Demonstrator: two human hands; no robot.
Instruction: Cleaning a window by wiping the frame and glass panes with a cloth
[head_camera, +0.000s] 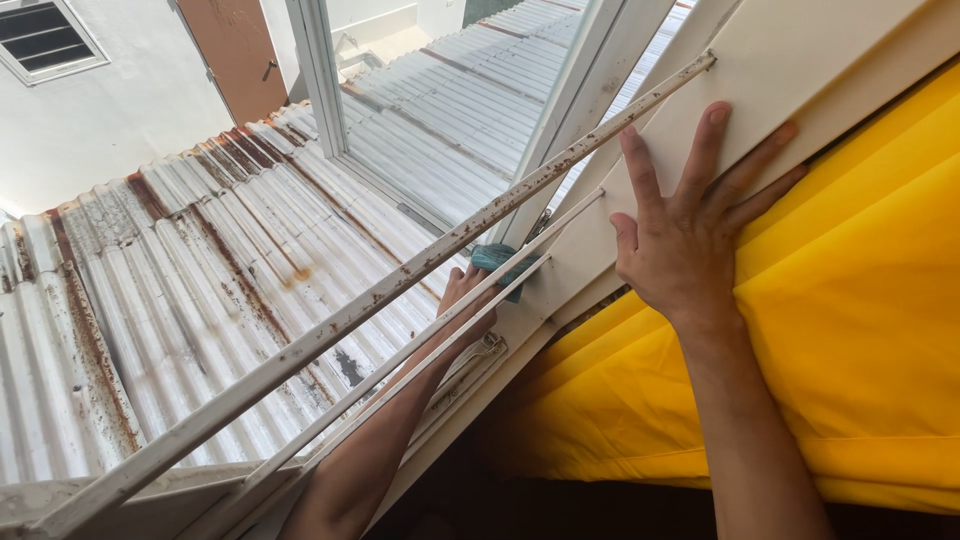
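Head view looks down through an open window onto a rusty corrugated metal roof (200, 290). At the centre, the left hand (468, 300) reaches out between the white window bars (420, 345), its grip clenched around a teal cloth (500, 262), which sits at the hand's 1 o'clock and presses against the white window frame (545, 140). The left forearm runs back toward 7 o'clock, passing under the thinner bars. A thicker, rust-speckled bar (470, 228) crosses above it, running from 8 o'clock up to 1 o'clock.

At about 3 o'clock from the cloth, well apart from it, the right hand (690, 240) lies flat, its grip released, fingers spread and pointing toward 1 o'clock against the cream inner frame board (800, 70). Just beside its heel, from 3 to 5 o'clock, hangs a yellow curtain (850, 330), bunched in folds. At 11 o'clock in the distance stand a white wall (130, 110) with a louvred vent (45, 38) and a brown door (235, 50).
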